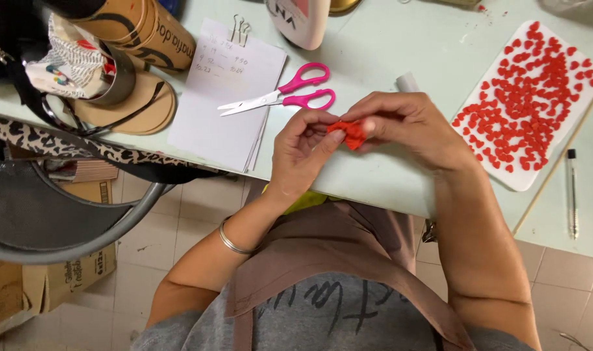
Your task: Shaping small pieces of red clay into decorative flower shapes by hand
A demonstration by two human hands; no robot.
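left hand; right hand; red paper piece pinched between both grips

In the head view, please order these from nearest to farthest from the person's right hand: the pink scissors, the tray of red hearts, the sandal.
From the right hand:
1. Tray of red hearts, just to its right on the table.
2. Pink scissors, up and to its left, beside the paper.
3. Sandal, far left near the table edge.

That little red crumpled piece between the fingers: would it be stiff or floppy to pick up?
Probably floppy: the small red crumpled piece folds and creases between the left hand and right hand. Likely very light, since fingertips alone carry it. It looks unlikely to roll, being wrinkled and flat rather than round.
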